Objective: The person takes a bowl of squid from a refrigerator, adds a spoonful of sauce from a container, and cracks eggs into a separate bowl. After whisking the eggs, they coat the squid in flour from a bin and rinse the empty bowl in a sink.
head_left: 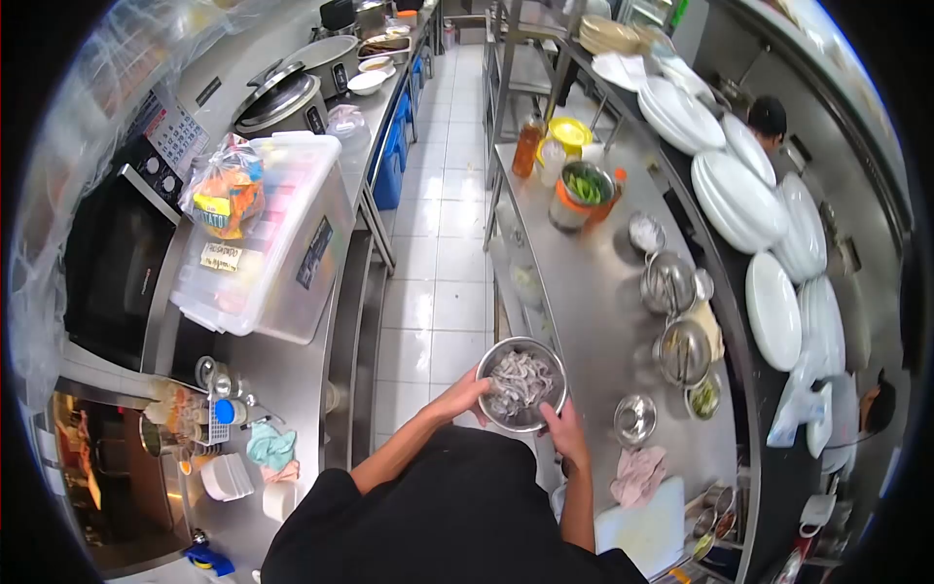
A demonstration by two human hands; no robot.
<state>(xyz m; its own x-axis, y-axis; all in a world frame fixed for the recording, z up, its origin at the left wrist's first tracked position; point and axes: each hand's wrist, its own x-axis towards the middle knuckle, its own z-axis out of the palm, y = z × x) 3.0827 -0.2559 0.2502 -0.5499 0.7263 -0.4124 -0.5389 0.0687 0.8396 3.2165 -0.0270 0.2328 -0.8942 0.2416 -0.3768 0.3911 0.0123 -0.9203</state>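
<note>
A round metal bowl (551, 355) is held in front of the body, over the right counter's edge and the aisle. Pale, greyish strips of food (522, 380) lie inside it. My left hand (464, 395) grips the bowl's left side, with the thumb at the rim. On the lower right side, my right hand (565, 431) grips it too, thumb at the rim. Fingers under the bowl are partly hidden. Nearest on the right counter are a small metal bowl (635, 419) and a pink cloth (639, 477).
A white cutting board (642, 530) lies at the right counter's near end. Metal bowls, bottles (528, 145) and stacked white plates (773, 310) stand on the right. A lidded plastic box (292, 282) sits on the left counter. Beyond the plates, a person's head (767, 119) shows.
</note>
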